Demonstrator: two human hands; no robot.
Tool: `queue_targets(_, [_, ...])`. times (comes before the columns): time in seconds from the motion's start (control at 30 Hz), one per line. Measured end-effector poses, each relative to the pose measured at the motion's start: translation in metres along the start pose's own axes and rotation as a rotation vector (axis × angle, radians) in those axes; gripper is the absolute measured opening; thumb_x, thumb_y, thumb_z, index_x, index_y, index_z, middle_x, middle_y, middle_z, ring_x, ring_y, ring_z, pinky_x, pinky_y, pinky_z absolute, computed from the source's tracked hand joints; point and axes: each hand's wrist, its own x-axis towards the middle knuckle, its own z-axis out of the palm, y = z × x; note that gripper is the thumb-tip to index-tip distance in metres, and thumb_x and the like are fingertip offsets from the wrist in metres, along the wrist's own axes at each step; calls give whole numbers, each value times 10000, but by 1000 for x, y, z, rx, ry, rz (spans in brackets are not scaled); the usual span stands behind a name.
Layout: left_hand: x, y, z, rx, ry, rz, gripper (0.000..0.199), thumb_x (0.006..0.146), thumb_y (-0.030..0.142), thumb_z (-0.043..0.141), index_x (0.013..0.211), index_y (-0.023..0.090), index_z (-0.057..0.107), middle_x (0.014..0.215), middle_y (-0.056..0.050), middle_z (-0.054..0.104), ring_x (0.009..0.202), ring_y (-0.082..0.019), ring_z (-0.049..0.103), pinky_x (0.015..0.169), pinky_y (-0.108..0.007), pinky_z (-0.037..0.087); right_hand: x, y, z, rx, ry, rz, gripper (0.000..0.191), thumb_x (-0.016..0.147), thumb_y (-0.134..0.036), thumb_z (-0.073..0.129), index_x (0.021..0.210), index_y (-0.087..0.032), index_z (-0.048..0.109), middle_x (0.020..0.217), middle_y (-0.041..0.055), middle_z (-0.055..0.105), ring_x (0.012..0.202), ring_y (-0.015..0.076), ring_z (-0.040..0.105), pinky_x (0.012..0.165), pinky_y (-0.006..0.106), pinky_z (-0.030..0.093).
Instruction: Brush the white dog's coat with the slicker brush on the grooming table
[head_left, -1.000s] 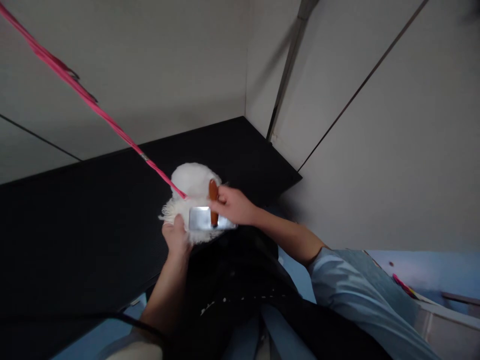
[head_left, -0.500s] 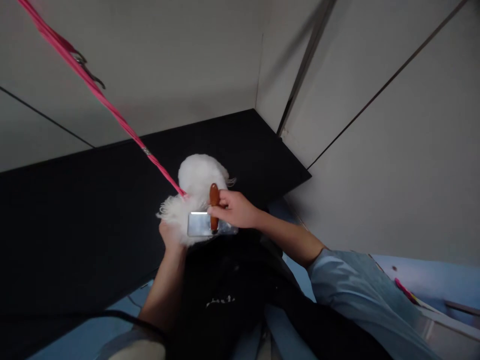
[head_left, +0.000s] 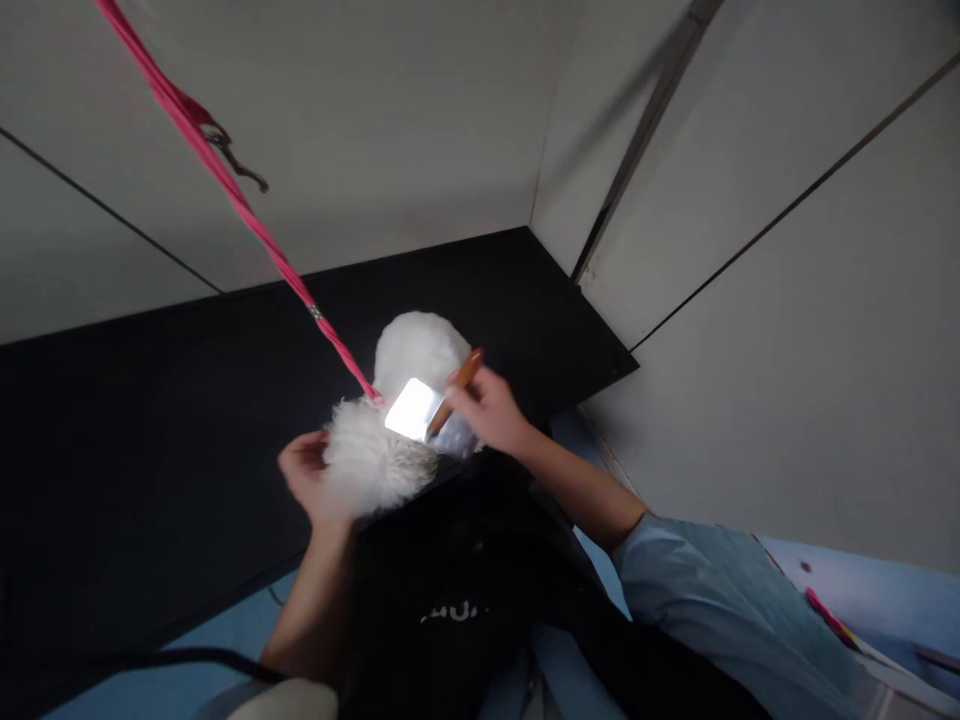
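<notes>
The brush (head_left: 415,411) sat over the white fluffy form (head_left: 420,345), nr the worktop's (head_left: 150,420) near edge, toward its R end. It lay btwn the hands but belonged to the R hand (head_left: 496,412): fingers wrapped snug round the handle, thumb on the side facing L. L hand (head_left: 306,475) was well apart from it, w/ the shaggy lobe (head_left: 379,462) in btwn.

Handle's long axis slanted, butt end pointing approx at the worktop's far R corner, foot toward the near edge; the shiny plate stuck out L of the fingers, roughly crosswise to the handle. Plate underside was hidden, so couldn't tell if it touched the fur.

L fingers were half curled against the shaggy lobe's L side, tips partly lost in fluff & a bit blurred; couldn't tell if they'd hold of any. The pink cord (head_left: 277,250) ran down across the worktop's far edge & met the fluff just beside the plate, i.e. L of it, btwn the round and shaggy lobes.
</notes>
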Motion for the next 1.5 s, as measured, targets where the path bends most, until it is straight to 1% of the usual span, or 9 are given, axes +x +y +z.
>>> queue_targets(0.1, [-10,19,-4,165,10,422,194,765,321,661,872,169,605,907,-60,661,861,-206,638,864,-395,534,8,16,3,104,19,122,279,796,-457,698,840,-203,591,672,-32,571,626,131,570,605,250,480])
queue_targets(0.2, [-21,34,2,387,-469,779,229,841,353,702,983,173,691,1002,-100,717,960,-251,668,897,-395,523,16,32,0,170,208,142,309,829,-511,645,866,-216,563,670,-31,543,629,135,557,589,249,464])
queue_targets(0.3, [-25,32,6,545,-588,864,242,871,345,696,1039,171,715,1024,-120,712,957,-267,655,870,-396,511,14,41,-6,154,177,136,330,790,-515,673,861,-213,561,710,-23,567,677,141,564,642,262,479])
queue_targets(0.4, [-27,17,-3,553,-527,821,149,901,244,637,999,198,739,988,-98,685,921,-235,636,859,-379,501,2,43,-6,103,324,102,329,794,-511,656,878,-211,549,771,-9,599,733,145,567,686,265,486])
queue_targets(0.57, [-52,-1,-28,425,-376,485,190,921,295,571,867,177,709,1252,-143,602,1279,-272,541,1068,-442,453,-10,42,12,161,35,97,351,799,-537,647,884,-211,550,747,-6,602,705,152,569,660,274,491])
queue_targets(0.67, [-69,-4,-36,371,-332,300,237,953,310,510,858,179,684,1086,-129,650,1414,-271,448,1145,-455,393,-9,39,19,145,175,52,335,837,-537,601,897,-219,517,834,22,623,815,173,613,756,300,519])
queue_targets(0.83, [-70,-11,-43,318,-283,193,301,932,402,503,774,196,655,865,-103,669,1373,-294,495,1148,-486,384,-8,35,29,152,-106,53,336,808,-533,616,894,-220,532,874,40,648,875,197,645,821,331,535])
queue_targets(1.23, [-46,-31,-57,274,-316,193,418,941,513,484,701,200,624,741,-88,625,1255,-293,560,1137,-495,390,-15,45,55,143,-93,44,275,836,-460,642,947,-213,591,997,55,685,950,191,657,889,324,536])
queue_targets(1.5, [-80,-21,-44,276,-247,401,119,883,259,584,841,187,670,1070,-107,698,1060,-219,663,1007,-403,501,6,78,10,103,147,130,330,854,-521,627,832,-199,565,811,13,641,815,156,625,782,288,526])
